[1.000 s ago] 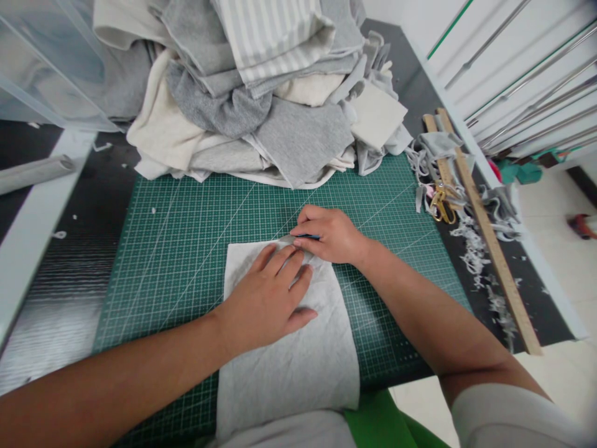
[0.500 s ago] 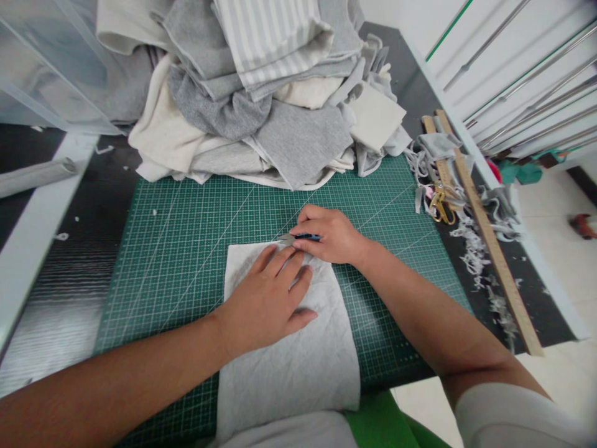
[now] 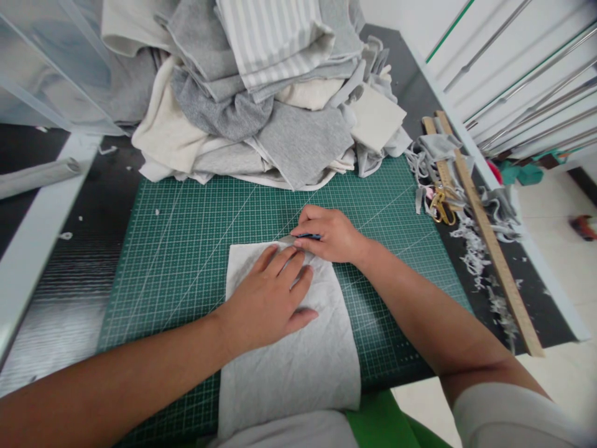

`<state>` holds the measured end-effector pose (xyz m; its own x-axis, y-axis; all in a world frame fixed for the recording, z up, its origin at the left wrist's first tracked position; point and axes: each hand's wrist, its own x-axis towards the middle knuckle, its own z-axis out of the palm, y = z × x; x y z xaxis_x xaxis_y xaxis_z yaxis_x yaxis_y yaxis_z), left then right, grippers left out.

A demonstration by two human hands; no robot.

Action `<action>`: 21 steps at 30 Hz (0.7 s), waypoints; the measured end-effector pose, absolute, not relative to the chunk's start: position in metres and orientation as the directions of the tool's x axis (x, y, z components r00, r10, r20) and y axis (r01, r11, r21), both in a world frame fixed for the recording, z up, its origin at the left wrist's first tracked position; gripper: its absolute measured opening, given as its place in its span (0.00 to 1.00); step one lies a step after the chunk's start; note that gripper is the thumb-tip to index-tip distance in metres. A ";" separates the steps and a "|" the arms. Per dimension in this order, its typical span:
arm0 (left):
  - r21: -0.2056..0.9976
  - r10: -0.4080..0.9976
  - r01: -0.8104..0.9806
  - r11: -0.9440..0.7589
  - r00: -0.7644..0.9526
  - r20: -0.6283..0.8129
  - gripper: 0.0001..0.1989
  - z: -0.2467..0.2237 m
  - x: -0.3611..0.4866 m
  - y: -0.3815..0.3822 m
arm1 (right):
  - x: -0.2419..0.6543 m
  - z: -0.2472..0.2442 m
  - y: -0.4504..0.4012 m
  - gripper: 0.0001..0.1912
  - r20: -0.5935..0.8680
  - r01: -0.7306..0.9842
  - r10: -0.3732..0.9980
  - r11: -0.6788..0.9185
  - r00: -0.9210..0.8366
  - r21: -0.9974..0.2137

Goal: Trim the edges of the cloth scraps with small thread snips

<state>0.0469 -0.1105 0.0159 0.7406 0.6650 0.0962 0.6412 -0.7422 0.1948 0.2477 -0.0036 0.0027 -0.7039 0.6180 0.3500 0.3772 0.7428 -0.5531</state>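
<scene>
A piece of light grey fabric (image 3: 298,379) lies on the green cutting mat (image 3: 186,218), its near end reaching the front edge by my body. My left hand (image 3: 268,298) rests flat on the fabric's upper part, fingers spread. Just beyond those fingertips, my right hand (image 3: 329,236) is closed around small thread snips (image 3: 308,236) with a dark blue handle. Their metal blades point left along the fabric's far edge, and the tips lie close to my left fingers. My right fingers cover part of the handle.
A tall pile of grey, cream and striped fabric (image 3: 303,137) stands behind the mat. On the right lie wooden rulers (image 3: 494,242), gold-handled scissors (image 3: 441,207) and thread scraps (image 3: 471,255). A translucent plastic box (image 3: 51,68) is at the back left, with a fabric roll (image 3: 40,177) nearby.
The snips' blades, visibly apart before, now look closed together at the fabric's far edge. Both hands stay almost in place; the view has shifted very slightly.
</scene>
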 end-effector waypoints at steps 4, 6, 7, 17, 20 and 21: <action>0.199 0.668 0.644 -0.739 0.739 0.088 0.30 0.017 0.048 -0.110 | 0.249 0.003 -0.003 0.08 0.335 0.380 0.618 0.739 -0.711 -0.556; 0.197 0.666 0.643 -0.740 0.741 0.083 0.30 0.017 0.049 -0.110 | 0.248 0.004 -0.004 0.08 0.321 0.397 0.622 0.737 -0.714 -0.546; 0.196 0.665 0.642 -0.741 0.742 0.083 0.30 0.017 0.049 -0.110 | 0.247 0.004 -0.005 0.08 0.315 0.406 0.625 0.737 -0.715 -0.541; 0.198 0.662 0.639 -0.743 0.744 0.087 0.31 0.018 0.049 -0.110 | 0.247 0.004 -0.006 0.08 0.321 0.407 0.634 0.729 -0.703 -0.550; 0.190 0.661 0.638 -0.746 0.745 0.093 0.30 0.017 0.049 -0.110 | 0.248 0.004 -0.005 0.09 0.328 0.399 0.628 0.735 -0.706 -0.549; 0.187 0.660 0.638 -0.747 0.745 0.095 0.30 0.017 0.049 -0.110 | 0.248 0.005 -0.005 0.09 0.328 0.400 0.627 0.737 -0.707 -0.545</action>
<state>0.0485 -0.1097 0.0173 0.7449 0.6604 0.0946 0.6382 -0.7467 0.1872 0.2478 -0.0050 0.0045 -0.7070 0.6267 0.3277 0.4005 0.7367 -0.5449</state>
